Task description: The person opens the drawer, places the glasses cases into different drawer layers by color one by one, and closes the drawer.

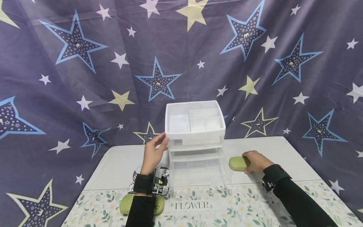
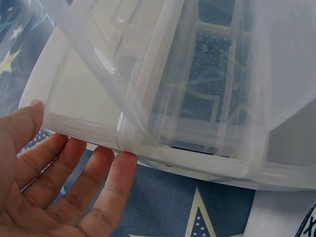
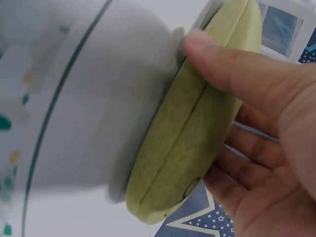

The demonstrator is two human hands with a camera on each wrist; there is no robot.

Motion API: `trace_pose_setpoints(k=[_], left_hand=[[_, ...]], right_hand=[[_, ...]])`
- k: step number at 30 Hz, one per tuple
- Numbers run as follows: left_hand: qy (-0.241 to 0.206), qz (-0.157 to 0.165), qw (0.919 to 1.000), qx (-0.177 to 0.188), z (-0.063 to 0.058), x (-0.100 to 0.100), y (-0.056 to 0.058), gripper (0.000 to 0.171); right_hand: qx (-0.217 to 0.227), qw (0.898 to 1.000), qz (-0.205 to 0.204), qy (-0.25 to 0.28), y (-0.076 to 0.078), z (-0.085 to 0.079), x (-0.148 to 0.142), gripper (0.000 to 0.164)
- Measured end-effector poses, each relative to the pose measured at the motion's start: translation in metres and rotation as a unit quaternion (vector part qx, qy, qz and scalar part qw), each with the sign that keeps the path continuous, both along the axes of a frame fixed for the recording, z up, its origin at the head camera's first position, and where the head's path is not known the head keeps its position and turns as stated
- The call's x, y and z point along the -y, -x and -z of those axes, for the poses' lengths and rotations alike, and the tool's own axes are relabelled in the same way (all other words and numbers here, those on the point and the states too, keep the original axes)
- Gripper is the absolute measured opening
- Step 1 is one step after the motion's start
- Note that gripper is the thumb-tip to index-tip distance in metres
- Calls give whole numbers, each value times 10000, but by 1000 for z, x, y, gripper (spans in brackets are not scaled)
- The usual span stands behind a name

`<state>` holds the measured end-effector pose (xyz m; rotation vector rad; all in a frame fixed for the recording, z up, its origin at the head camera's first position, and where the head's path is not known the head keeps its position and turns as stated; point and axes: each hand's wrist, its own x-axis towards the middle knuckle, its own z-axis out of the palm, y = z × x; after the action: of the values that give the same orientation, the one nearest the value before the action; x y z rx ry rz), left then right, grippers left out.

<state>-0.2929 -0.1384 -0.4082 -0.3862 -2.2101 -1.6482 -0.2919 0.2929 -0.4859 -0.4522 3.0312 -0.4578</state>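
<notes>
Left fingers (image 2: 111, 190), loosely spread, touch the white plastic drawer tower (image 1: 195, 142): brace lightly; right fingers (image 3: 217, 61) pinch the olive-green oval case (image 1: 237, 163), tower's four o'clock.

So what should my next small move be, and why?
Probably lift the green glasses case toward the clear lower drawer: your right hand grips it, the drawer appears pulled out beside it, and your left hand touches the white drawer unit.
</notes>
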Motion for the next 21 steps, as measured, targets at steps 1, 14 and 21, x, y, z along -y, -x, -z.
trace_pose_setpoints(k=[1,14,21], left_hand=[[18,-6,10000,-4,0,0,0,45],[-162,168,9996,-130,13,6,15,47],[-175,222,9994,-189,26,11,25,53]], right_hand=[[6,10000,-18,-17,0,-1,0,66],[-137,9993,-182,-294,-1,-4,-5,60],[-174,9988,-282,-359,-12,-17,-5,61]])
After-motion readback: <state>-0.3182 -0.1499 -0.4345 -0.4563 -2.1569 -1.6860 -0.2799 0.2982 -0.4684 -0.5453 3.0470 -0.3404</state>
